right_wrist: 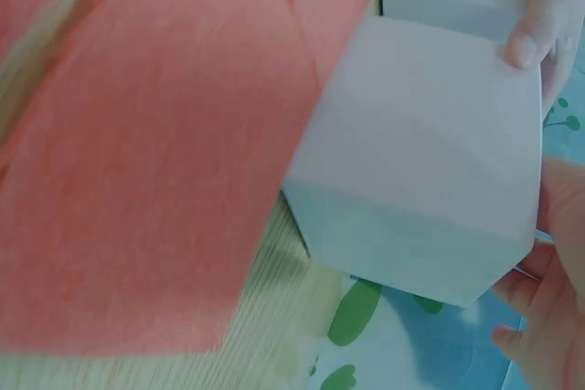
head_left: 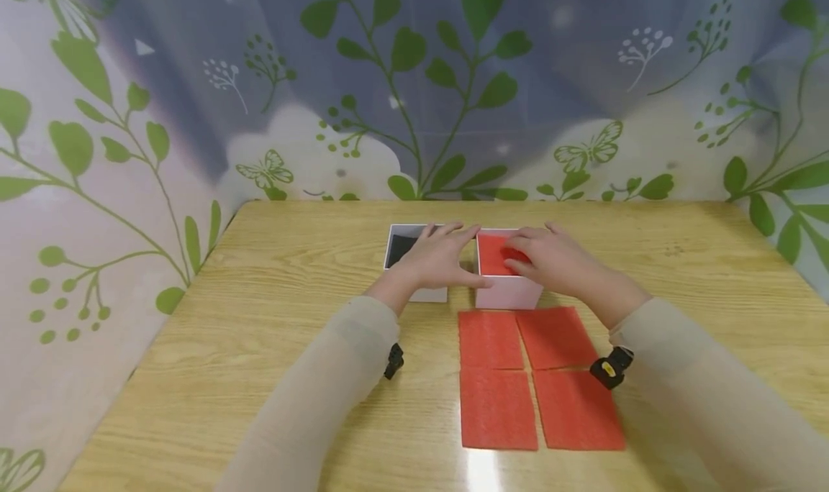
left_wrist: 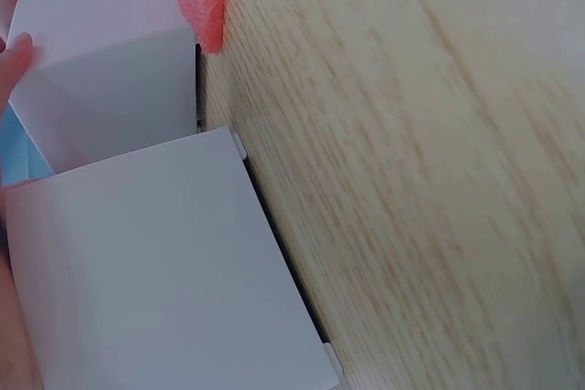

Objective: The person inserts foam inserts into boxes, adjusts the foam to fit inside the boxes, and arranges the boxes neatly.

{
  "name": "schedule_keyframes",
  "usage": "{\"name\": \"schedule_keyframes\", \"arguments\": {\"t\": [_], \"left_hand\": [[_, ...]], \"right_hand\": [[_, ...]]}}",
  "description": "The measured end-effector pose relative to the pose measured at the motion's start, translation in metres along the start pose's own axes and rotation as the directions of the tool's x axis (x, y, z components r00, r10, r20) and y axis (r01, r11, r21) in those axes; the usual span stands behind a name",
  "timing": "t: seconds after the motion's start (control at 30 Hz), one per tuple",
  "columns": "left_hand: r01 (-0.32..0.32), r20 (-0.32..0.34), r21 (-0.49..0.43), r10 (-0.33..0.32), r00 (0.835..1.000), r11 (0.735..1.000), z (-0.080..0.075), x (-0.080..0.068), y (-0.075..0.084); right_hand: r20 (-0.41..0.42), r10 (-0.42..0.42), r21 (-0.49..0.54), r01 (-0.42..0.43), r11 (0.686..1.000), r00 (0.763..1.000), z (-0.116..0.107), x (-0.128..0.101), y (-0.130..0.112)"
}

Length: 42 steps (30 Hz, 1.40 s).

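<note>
A white box (head_left: 508,294) stands near the middle of the table with a red foam-like sheet (head_left: 490,251) inside. My left hand (head_left: 437,258) spans the box's left side, thumb on its front wall and a fingertip at its back left corner; the left thumb (right_wrist: 523,47) also shows at the rim in the right wrist view. Over the right rim reaches my right hand (head_left: 550,254), its bent fingers touching the red sheet; no gripped edge shows. A second white box (head_left: 430,295), with something black (head_left: 399,246) inside, stands to the left, partly covered by my left hand.
Several red square sheets (head_left: 499,409) lie flat in two rows on the wooden table (head_left: 272,319), in front of the right box. A leaf-patterned curtain (head_left: 363,154) hangs along the table's back edge. Both wrists wear small black devices (head_left: 612,367).
</note>
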State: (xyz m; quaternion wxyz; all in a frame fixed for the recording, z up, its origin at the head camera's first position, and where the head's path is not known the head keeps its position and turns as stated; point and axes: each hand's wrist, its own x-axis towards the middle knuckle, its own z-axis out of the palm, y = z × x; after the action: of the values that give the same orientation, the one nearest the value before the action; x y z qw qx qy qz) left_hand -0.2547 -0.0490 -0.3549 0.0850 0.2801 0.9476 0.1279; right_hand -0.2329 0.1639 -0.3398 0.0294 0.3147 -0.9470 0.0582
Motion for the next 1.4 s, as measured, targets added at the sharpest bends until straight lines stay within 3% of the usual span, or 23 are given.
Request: {"name": "schedule_keyframes", "arguments": {"t": [0.23,0.47,1.03,1.27,1.4], "left_hand": [[0.004,-0.002,0.007,-0.004,1.0,1.0,-0.002,0.0,0.0],[-0.003,-0.007,-0.001,0.003,1.0,1.0,-0.003,0.0,-0.002],[-0.008,-0.008,-0.009,0.008,1.0,1.0,-0.003,-0.003,-0.005],[-0.003,-0.002,0.008,0.003,1.0,1.0,-0.001,-0.001,-0.004],[-0.004,0.008,-0.005,0.004,1.0,1.0,-0.002,0.0,-0.002]], "right_hand": [[0.009,-0.02,0.069,0.019,0.997,1.0,-0.002,0.009,-0.002],[0.083,-0.006,0.186,-0.009,0.983,0.997,-0.006,0.021,-0.01],[0.129,-0.039,0.291,0.0,0.957,0.991,0.0,0.036,-0.007],[0.165,-0.058,0.249,0.015,0.968,0.985,-0.003,0.036,-0.007],[0.206,-0.008,0.167,-0.027,0.986,0.979,-0.014,0.026,0.0]]}}
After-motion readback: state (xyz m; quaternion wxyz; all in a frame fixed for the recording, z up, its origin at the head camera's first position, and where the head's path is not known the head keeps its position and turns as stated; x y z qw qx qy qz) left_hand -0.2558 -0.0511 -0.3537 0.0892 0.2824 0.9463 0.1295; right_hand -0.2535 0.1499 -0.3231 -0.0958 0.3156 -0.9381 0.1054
